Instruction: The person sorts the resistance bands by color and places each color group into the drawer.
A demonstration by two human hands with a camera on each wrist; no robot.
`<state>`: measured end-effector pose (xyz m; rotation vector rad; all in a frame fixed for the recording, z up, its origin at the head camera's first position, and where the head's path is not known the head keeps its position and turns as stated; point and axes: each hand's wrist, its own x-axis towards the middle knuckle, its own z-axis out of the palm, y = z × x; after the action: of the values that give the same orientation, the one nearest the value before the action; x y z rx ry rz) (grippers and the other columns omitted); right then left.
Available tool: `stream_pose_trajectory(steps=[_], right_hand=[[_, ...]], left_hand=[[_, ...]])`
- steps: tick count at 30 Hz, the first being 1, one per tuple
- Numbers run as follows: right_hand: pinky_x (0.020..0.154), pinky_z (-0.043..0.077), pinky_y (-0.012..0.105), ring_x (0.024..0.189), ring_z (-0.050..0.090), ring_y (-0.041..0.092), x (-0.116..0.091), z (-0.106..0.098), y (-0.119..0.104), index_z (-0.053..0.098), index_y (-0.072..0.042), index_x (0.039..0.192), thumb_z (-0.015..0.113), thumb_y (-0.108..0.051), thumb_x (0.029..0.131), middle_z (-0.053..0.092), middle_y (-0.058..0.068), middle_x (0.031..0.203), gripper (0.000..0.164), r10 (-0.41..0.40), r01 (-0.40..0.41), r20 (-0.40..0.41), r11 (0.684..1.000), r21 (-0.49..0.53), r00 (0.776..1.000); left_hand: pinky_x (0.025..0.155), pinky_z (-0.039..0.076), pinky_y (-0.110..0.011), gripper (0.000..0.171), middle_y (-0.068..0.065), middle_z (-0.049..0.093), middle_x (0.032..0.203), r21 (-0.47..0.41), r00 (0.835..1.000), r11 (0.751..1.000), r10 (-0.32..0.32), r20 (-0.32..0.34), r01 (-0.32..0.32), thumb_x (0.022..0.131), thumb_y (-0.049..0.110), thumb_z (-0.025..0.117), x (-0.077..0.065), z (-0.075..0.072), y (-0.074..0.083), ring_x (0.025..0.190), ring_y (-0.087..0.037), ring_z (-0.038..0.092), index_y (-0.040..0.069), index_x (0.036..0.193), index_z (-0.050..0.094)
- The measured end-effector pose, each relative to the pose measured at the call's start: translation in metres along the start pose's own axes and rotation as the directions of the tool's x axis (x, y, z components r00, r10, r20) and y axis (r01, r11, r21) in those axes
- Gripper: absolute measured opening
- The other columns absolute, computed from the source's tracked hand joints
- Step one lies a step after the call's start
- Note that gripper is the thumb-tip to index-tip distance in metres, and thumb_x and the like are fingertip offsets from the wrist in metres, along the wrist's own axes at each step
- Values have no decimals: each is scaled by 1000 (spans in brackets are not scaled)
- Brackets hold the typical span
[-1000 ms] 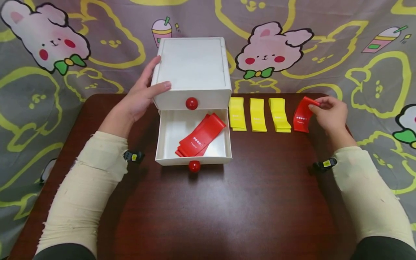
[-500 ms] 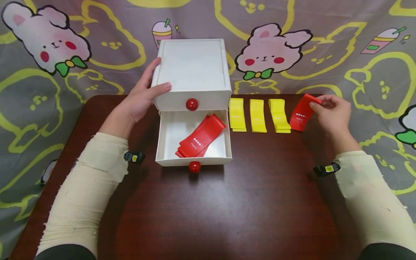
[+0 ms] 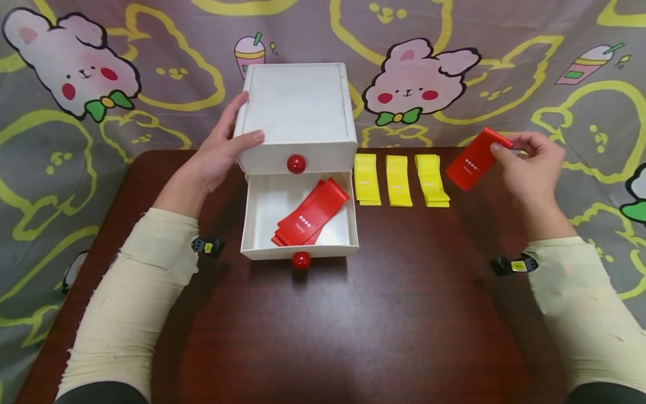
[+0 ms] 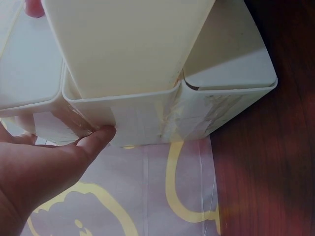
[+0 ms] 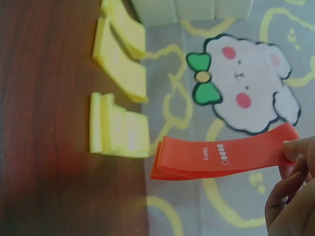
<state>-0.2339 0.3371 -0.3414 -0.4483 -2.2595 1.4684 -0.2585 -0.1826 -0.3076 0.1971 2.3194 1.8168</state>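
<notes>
Clearly enough, the head view shows the right grip (image 3: 535, 168) pinching one end of a red band (image 3: 474, 160) between thumb and fingers, the free end slanting down, to the left of the grip and nearer the person. Left of that same grip, three folded yellow bands lie side by side on the table (image 3: 323, 336): one near (image 3: 431, 180), one in the middle (image 3: 398, 180) and one farthest off, just beside the box (image 3: 367, 179). Well over on the other side, the left grip (image 3: 214, 154) is spread at a corner of the white box (image 3: 298, 104), its thumb resting straight on the top. Below and to the right of this grip, the lower drawer (image 3: 298, 252) stands pulled out (its knob (image 3: 301, 260) is round and red, like the one above (image 3: 296, 164)), and a few overlapping red bands (image 3: 313, 213) lie inside it.

From the left wrist, a fingertip presses the pale wall of the box, which rises above and to the right of the grip.

From the right wrist, the red band reaches out leftward from the pinching grip, folded in layers, with white dots and "Heavy" printed on it. The yellow bands sit beyond its free end, apart from it, and a rabbit-patterned cloth (image 5: 241, 78) spreads behind the grip.
</notes>
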Motion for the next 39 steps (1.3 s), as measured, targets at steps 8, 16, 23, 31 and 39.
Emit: stream_pose_trajectory(steps=[8, 16, 23, 31, 39], right_hand=[[74, 51, 18, 80, 60, 10, -17, 4, -23, 75, -11, 111, 79, -23, 88, 64, -2, 105, 26, -39, 39, -3, 995, 93, 999], [94, 50, 29, 92, 66, 15, -38, 18, -45, 75, -6, 110, 81, -21, 85, 68, 9, 111, 29, -124, 122, -7, 966, 227, 992], [91, 52, 32, 92, 68, 25, -61, 40, -65, 73, 4, 103, 79, -3, 84, 70, 17, 105, 21, -282, 278, -60, 848, 451, 958], [88, 54, 35, 90, 70, 26, -86, 63, -92, 71, 7, 101, 75, 4, 84, 69, 19, 103, 18, -362, 288, 12, 762, 579, 932], [81, 56, 32, 82, 66, 29, -111, 84, -115, 71, 6, 101, 74, 5, 84, 70, 19, 102, 17, -441, 294, 88, 720, 628, 893]], left_hand=[[112, 29, -53, 88, 9, 8, 163, -3, 1000, 1000, -1, -1, 1, 92, 37, 70, -1, 1, -1, 146, -23, 17, 48, 157, 13], [113, 26, -55, 86, 8, 8, 163, -18, 1000, 1000, -7, 1, 7, 93, 34, 70, 0, 0, 0, 146, -23, 15, 47, 157, 13], [112, 27, -55, 87, 8, 8, 163, -16, 1000, 1000, 3, 7, -3, 92, 35, 70, 0, 0, 0, 146, -23, 16, 46, 157, 13], [113, 27, -54, 87, 8, 8, 163, -15, 1000, 1000, 3, 10, -3, 92, 36, 69, 0, 0, 0, 146, -23, 16, 46, 157, 13], [112, 27, -54, 87, 6, 9, 163, -20, 1000, 1000, 7, 14, -7, 92, 36, 69, 0, -1, -1, 146, -23, 16, 46, 157, 12]])
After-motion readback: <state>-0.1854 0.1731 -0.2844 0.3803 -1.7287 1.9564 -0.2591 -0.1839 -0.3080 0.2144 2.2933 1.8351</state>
